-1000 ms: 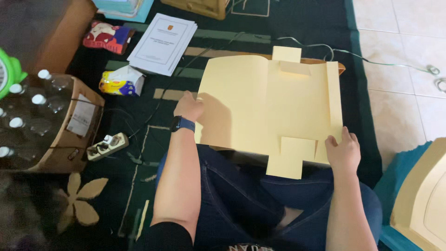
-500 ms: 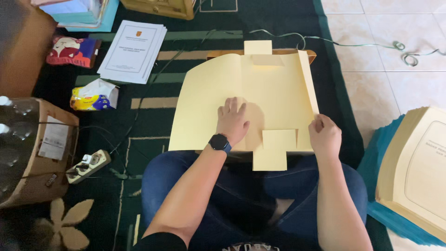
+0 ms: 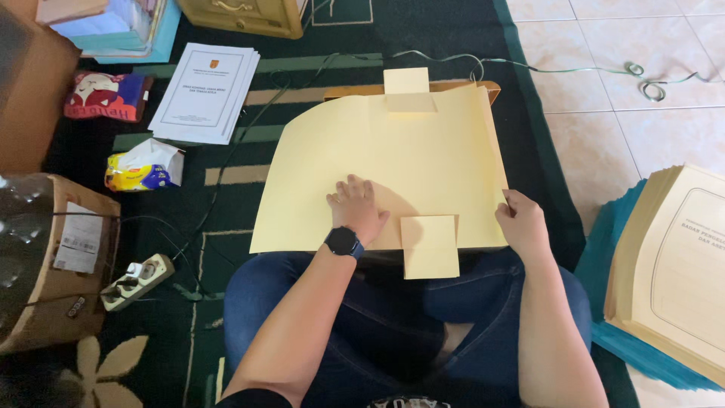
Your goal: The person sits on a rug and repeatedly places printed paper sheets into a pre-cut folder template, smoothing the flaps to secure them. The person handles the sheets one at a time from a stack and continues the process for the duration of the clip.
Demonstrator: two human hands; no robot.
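Observation:
A large pale yellow paper folder [image 3: 423, 151] lies opened flat across a low wooden board, over my lap. One small flap [image 3: 406, 89] sticks out at its far edge and another flap [image 3: 430, 245] at its near edge. My left hand [image 3: 356, 210], with a black watch on the wrist, presses flat on the sheet near its front middle. My right hand [image 3: 521, 223] pinches the folder's front right corner.
A stack of similar yellow folders [image 3: 672, 272] lies on a teal surface at the right. On the dark green rug at the left are a white stapled document [image 3: 204, 92], a tissue pack [image 3: 143, 168], a power strip [image 3: 136, 281] and a cardboard box [image 3: 53, 264].
The left hand slid from the folder's left edge to the front middle, smoothing it flat. The folder's left side now lies spread out. The right hand stays at the front right corner.

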